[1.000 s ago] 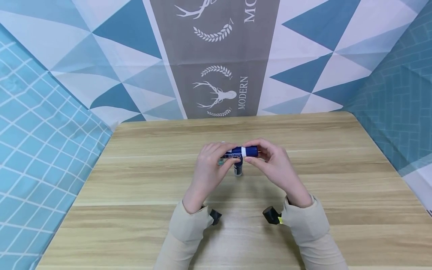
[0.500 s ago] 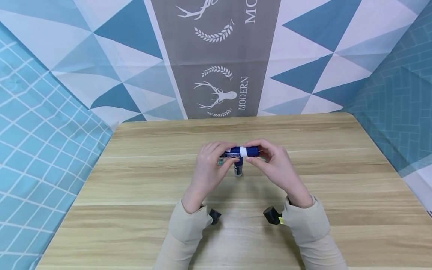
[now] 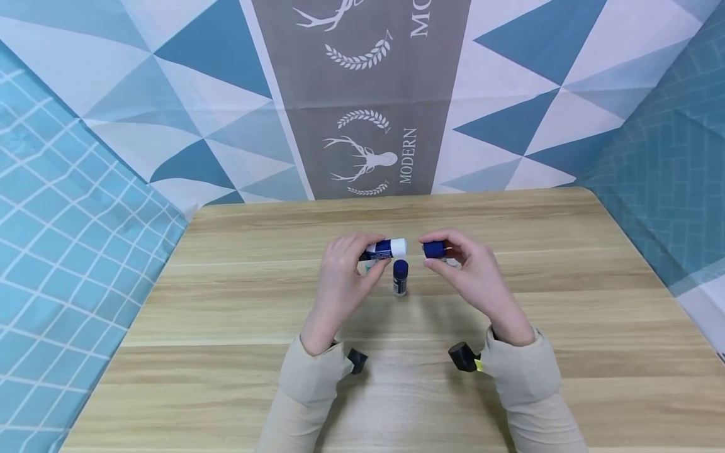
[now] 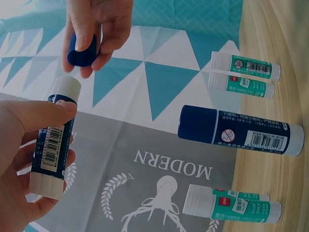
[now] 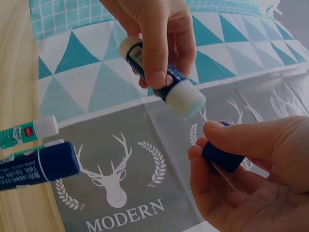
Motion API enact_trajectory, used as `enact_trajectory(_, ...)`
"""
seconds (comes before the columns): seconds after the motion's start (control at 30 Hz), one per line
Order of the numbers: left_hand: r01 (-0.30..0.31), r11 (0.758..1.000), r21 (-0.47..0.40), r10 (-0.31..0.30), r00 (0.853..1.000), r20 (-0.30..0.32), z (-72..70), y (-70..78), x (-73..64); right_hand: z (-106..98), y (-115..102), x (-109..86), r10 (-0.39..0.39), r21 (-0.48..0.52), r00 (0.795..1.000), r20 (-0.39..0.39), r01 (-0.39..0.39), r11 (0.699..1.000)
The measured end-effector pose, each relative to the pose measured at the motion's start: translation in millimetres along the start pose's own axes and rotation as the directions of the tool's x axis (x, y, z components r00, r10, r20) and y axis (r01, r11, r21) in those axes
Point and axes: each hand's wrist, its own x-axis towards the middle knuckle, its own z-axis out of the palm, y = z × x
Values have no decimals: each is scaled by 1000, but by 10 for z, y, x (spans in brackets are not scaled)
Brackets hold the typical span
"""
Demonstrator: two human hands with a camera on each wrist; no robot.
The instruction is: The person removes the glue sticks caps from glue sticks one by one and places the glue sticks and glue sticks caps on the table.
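My left hand [image 3: 342, 270] grips a dark blue glue stick [image 3: 381, 250] lying nearly level above the table, its white end bare and pointing right. Across a small gap, my right hand [image 3: 469, 267] pinches the blue cap [image 3: 434, 250] between thumb and fingers. The left wrist view shows the barcode label of the held glue stick [image 4: 52, 147] and the loose cap [image 4: 83, 52] beyond its white end. Between and below the hands, a second blue glue stick [image 3: 399, 281] stands upright with its cap on.
Small green glue sticks with white caps stand to both sides of the upright blue one: a pair [image 4: 247, 72] on one side, more [image 4: 244, 209] on the other. The wooden table [image 3: 238, 302] ends at a patterned cloth backdrop [image 3: 368, 94].
The blue cap has come off the held glue stick. My right hand has moved right with the cap and my left hand slightly left with the stick, baring its white end.
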Motion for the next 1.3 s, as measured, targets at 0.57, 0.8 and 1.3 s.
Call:
enact_trajectory(0.57,189,982,-19,-189,982,-3,-10,-180,-17,-156,90,16,98,-77,993,-65,-102,992)
enact_trajectory(0.8,252,967,-45,-252,968,-14,-4,-267,-28,-240,156,29,143,-124,982,-123,-158,980)
enact_trajectory(1.3,409,912,38,-410,912,29,-14,-409,-76,-394,326,34,121,-261,967,-225,-180,948)
